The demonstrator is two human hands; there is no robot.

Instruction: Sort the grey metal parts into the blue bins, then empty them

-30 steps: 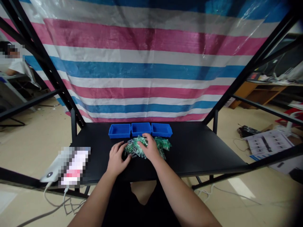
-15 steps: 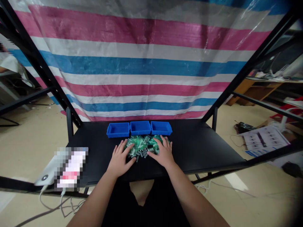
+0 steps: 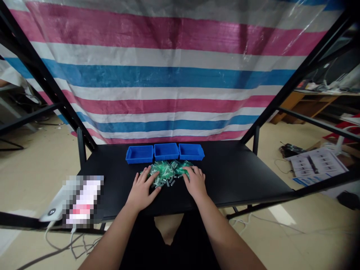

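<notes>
A loose pile of small parts (image 3: 164, 171), some green and translucent, others grey and cylinder-like, lies on the black table (image 3: 233, 176); their exact kind is too small to tell. My left hand (image 3: 143, 190) rests at the pile's left edge, fingers spread and thumb out, touching the nearest pieces. On the other side, my right hand (image 3: 195, 183) lies over the pile's right end with its fingers bent a little and apart. Its fingertips partly cover some green pieces. Just behind the pile stand three blue trays in a row: left tray (image 3: 139, 161), middle tray (image 3: 166, 157) and right tray (image 3: 191, 157).
A pixelated phone-like device (image 3: 83, 202) and a white box (image 3: 54, 212) with cables sit at the table's left front corner. Black frame posts flank the table, and a striped plastic sheet (image 3: 168, 77) hangs behind it. A printed carton (image 3: 319, 165) lies on the floor to the right.
My right hand has drawn its thumb in and its fingers closer together. Grey pieces near the pile's front right have shifted. My left hand has stayed nearly in place.
</notes>
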